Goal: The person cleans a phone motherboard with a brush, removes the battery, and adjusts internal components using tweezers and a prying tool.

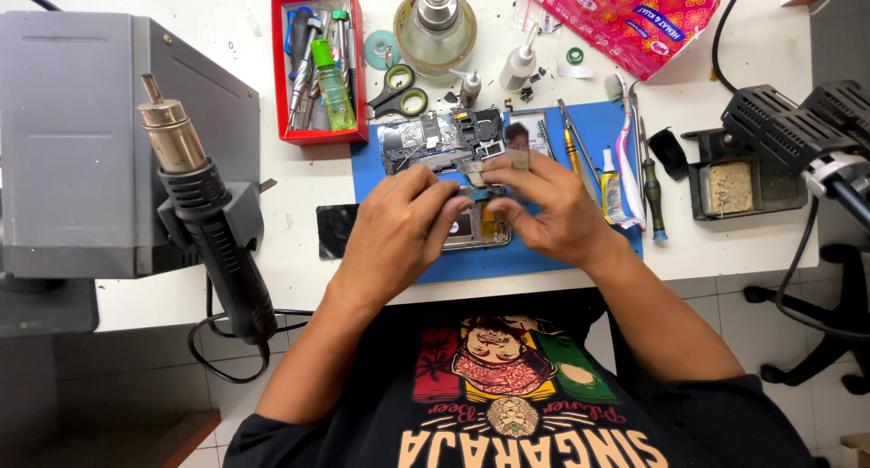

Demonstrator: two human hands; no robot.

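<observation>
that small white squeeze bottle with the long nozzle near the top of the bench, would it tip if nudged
Probably yes. The white squeeze bottle looks small and narrow with a long thin nozzle, so it is likely light and easy to knock over. It already seems to lean, and its rounded body might roll toward the small black parts beside it.

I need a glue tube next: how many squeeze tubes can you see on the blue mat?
1: a small white tube lying on the blue mat by its right edge, beside the toothbrush. The hands may hide others.
</observation>
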